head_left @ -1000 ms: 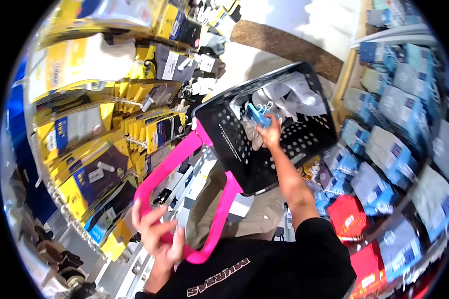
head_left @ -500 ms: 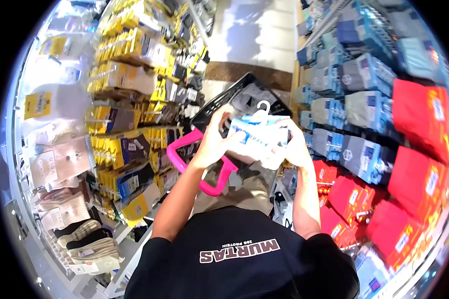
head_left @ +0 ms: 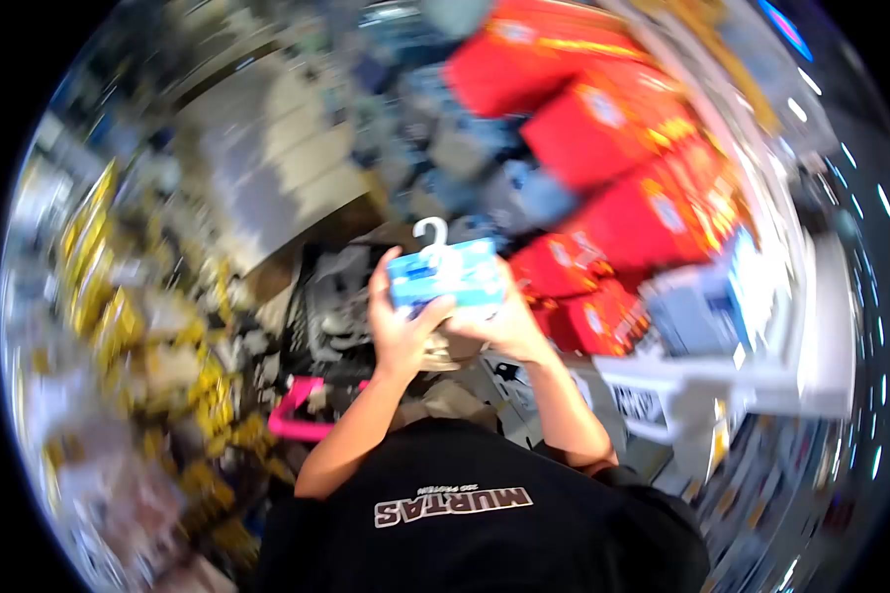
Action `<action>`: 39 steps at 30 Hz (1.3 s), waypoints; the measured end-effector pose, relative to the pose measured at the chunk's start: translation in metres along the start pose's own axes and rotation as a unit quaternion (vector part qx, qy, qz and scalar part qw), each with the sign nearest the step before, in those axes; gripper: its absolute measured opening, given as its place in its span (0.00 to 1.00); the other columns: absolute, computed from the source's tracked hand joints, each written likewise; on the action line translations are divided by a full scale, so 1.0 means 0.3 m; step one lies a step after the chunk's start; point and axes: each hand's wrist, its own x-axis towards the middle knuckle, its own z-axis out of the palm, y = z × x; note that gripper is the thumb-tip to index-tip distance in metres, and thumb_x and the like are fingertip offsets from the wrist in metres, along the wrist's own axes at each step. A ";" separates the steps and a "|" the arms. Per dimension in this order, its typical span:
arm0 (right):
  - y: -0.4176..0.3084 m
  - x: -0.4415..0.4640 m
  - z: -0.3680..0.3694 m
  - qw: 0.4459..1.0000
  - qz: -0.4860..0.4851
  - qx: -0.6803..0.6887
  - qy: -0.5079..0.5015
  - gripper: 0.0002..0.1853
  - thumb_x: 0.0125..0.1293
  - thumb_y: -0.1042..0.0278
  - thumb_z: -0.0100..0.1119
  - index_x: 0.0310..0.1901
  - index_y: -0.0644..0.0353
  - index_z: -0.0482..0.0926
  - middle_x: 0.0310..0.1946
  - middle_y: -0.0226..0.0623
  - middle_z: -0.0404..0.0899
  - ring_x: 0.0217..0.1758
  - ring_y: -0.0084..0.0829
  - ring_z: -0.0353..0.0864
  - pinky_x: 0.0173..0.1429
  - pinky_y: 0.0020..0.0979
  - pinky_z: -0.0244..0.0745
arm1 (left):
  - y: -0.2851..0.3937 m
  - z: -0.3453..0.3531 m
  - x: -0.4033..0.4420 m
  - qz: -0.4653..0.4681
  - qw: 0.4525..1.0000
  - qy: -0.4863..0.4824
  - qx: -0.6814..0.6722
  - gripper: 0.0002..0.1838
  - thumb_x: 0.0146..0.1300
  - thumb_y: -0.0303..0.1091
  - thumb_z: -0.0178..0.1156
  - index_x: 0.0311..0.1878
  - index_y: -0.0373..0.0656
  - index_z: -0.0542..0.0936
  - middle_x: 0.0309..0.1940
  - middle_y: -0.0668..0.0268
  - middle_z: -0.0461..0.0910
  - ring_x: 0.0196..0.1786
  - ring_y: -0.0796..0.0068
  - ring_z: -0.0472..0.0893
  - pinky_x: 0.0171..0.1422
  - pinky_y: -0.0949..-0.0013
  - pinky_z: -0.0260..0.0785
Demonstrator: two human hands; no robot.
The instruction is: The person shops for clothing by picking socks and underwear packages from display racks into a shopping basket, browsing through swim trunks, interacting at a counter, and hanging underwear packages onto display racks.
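Between my two hands is a pack of socks with a blue card and a white hook on top. My left hand grips its left side, thumb across the front. Around the right side my right hand is closed, fingers partly hidden behind the card. Pale fabric hangs below the card. Behind and left of my hands sits the black basket, with grey and white items inside and its pink handle beside my left forearm.
Red packs hang on the right, above a grey-blue pack by a white shelf edge. Blurred blue-grey packs hang behind. Yellow-carded packs line the left. Pale floor tiles show at the upper left.
The view has swung right towards the red packs. My left hand has left the pink handle since the earliest frame, and both hands now hold the pack above and outside the basket.
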 end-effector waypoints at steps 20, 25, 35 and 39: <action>-0.282 -0.639 -0.433 0.847 -0.326 0.047 0.418 0.35 0.52 0.84 0.75 0.63 0.65 0.72 0.56 0.38 0.81 0.60 0.33 0.81 0.67 0.36 0.74 | 0.126 0.893 -0.103 0.089 0.760 -0.638 0.083 0.50 0.61 0.39 0.75 0.77 0.36 0.54 0.65 0.52 0.71 0.69 0.64 0.71 0.74 0.61 0.62; -0.319 -0.578 -0.525 0.869 -0.305 0.059 0.385 0.38 0.53 0.83 0.75 0.66 0.62 0.68 0.56 0.38 0.80 0.61 0.32 0.80 0.67 0.35 0.75 | 0.085 0.938 -0.064 0.033 0.798 -0.601 0.007 0.47 0.63 0.34 0.74 0.77 0.38 0.55 0.66 0.58 0.70 0.69 0.69 0.70 0.75 0.63 0.62; -0.293 -0.566 -0.596 0.873 -0.298 0.006 0.386 0.44 0.47 0.75 0.83 0.64 0.61 0.65 0.56 0.37 0.78 0.61 0.31 0.79 0.65 0.34 0.76 | 0.036 0.964 -0.065 0.056 0.815 -0.577 0.019 0.51 0.61 0.33 0.75 0.79 0.38 0.52 0.70 0.55 0.66 0.72 0.67 0.68 0.77 0.62 0.60; -0.281 -0.580 -0.635 0.890 -0.252 0.002 0.381 0.44 0.47 0.76 0.83 0.64 0.62 0.65 0.56 0.37 0.78 0.60 0.30 0.79 0.64 0.33 0.76 | -0.014 0.959 -0.076 0.000 0.823 -0.568 -0.017 0.54 0.61 0.32 0.75 0.81 0.36 0.47 0.73 0.54 0.63 0.73 0.67 0.66 0.77 0.62 0.59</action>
